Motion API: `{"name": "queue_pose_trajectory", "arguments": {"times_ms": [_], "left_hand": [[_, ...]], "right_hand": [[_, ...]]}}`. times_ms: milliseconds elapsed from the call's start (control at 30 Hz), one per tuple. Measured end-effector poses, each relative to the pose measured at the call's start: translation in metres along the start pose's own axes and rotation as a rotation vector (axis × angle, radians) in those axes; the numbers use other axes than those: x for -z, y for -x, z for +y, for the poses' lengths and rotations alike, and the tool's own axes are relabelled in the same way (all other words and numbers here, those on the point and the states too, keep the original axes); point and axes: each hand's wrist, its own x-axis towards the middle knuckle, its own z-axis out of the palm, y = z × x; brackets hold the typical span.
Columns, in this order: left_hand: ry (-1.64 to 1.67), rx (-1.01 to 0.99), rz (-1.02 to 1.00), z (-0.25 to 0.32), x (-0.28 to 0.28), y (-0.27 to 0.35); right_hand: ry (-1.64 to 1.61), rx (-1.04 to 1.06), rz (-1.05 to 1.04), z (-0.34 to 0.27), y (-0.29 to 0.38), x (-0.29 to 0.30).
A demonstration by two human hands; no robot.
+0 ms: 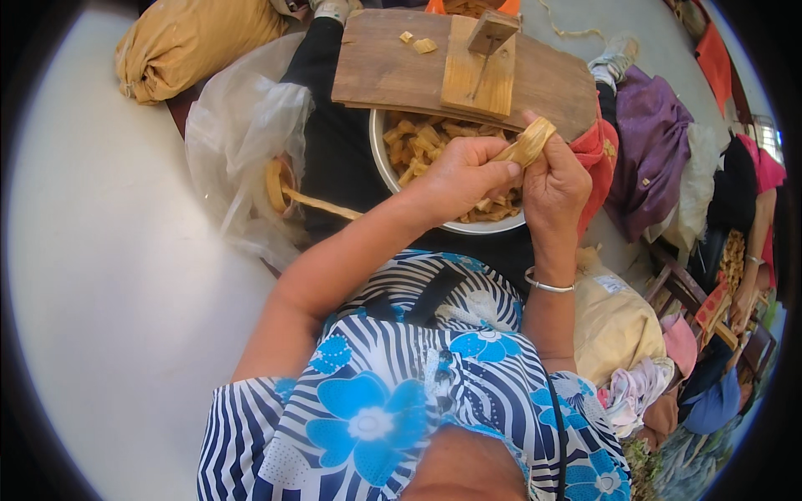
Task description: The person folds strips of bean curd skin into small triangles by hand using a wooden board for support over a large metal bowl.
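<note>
Both of my hands are over a metal basin (380, 156) on my lap. My left hand (470, 172) pinches the lower end of a folded strip of tan, ribbon-like material (532, 141). With its fingers around the other end, my right hand (554, 178) grips the same strip. Many small folded tan pieces (407, 144) lie in the basin. A wooden board (395, 69) covers the basin's far side. Fixed on it is a lighter wooden block (460, 69) with an upright wooden piece (495, 31) and a thin dark line or rod.
At the left, a tan ribbon coil (274, 186) sits in a clear plastic bag (238, 125), its strip running toward my left forearm. Two small offcuts (423, 46) lie on the board. Stuffed sacks (200, 44) and a purple bag (651, 144) stand around. Other people (752, 250) sit at right.
</note>
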Motion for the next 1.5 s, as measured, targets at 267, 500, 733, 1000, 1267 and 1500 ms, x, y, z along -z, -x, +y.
{"name": "queue_pose_trajectory", "arguments": {"times_ms": [267,500,733,1000,1267,1500], "left_hand": [[-1.257,-0.613,0.294,-0.029,0.014,0.018],[-1.075,-0.865,0.386,-0.053,0.016,0.007],[-0.815,-0.528,0.291,-0.025,0.002,0.009],[-0.277,-0.118,0.283,-0.031,0.007,-0.015],[-0.529,-0.280,0.293,-0.042,0.005,0.027],[-1.297,-0.657,0.365,-0.014,0.027,0.021]], "right_hand": [[-0.536,-0.630,-0.487,0.024,0.038,-0.006],[-1.293,-1.103,-0.385,0.014,0.047,-0.013],[-0.488,-0.430,-0.261,0.024,0.039,-0.022],[-0.216,-0.099,-0.041,0.000,0.020,-0.011],[-0.832,-0.530,0.048,0.044,0.005,-0.017],[-0.530,-0.357,-0.340,0.032,-0.021,0.003]]}}
